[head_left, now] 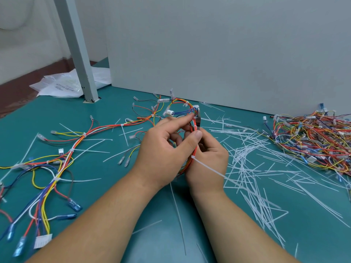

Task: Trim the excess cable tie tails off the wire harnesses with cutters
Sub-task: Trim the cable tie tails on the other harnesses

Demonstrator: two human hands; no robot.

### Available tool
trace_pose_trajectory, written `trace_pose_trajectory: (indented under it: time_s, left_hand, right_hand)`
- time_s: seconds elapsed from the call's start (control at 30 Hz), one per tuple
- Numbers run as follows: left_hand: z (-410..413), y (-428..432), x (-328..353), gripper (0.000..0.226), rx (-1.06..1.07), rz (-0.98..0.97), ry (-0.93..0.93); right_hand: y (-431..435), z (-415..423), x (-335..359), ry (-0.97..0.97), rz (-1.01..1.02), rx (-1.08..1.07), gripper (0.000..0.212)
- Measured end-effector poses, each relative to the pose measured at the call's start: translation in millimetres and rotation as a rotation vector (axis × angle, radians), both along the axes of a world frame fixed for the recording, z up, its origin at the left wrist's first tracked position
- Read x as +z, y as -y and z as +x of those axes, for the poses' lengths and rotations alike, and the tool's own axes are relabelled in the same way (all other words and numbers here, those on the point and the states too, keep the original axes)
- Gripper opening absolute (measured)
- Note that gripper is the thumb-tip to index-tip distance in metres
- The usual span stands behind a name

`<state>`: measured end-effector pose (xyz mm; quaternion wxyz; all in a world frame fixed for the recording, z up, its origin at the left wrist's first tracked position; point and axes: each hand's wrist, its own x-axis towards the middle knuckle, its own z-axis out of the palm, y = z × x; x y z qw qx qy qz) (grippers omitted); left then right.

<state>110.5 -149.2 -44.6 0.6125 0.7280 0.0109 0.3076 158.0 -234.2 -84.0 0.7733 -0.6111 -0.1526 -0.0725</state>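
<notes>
A wire harness [194,149] of orange, red and yellow wires runs up between my hands at the middle of the green table. My left hand [167,147] pinches it between thumb and fingers. My right hand [209,160] is curled round the cutters [198,118], whose metal jaws stick up above my left thumb, next to a white tie on the bundle. Lower on the bundle, a white cable tie [193,157] has a long tail [210,168] running out to the right over my right hand. The cutter handles are hidden.
Another harness [64,162] with blue terminals and white connectors sprawls on the left. A heap of harnesses [313,141] lies at the right. Several cut white tails [250,168] litter the table on the right. A grey wall [228,54], a post [79,54] and plastic bags [60,86] stand behind.
</notes>
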Motion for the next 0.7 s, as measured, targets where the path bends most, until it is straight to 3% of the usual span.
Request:
trace_pose_trajectory:
  time_s: [0.7]
  left_hand:
    - [-0.2, 2.4, 1.4, 0.044, -0.005, -0.009, -0.022]
  right_hand:
    - [-0.8, 1.5, -1.9, -0.012, -0.006, -0.026, 0.018]
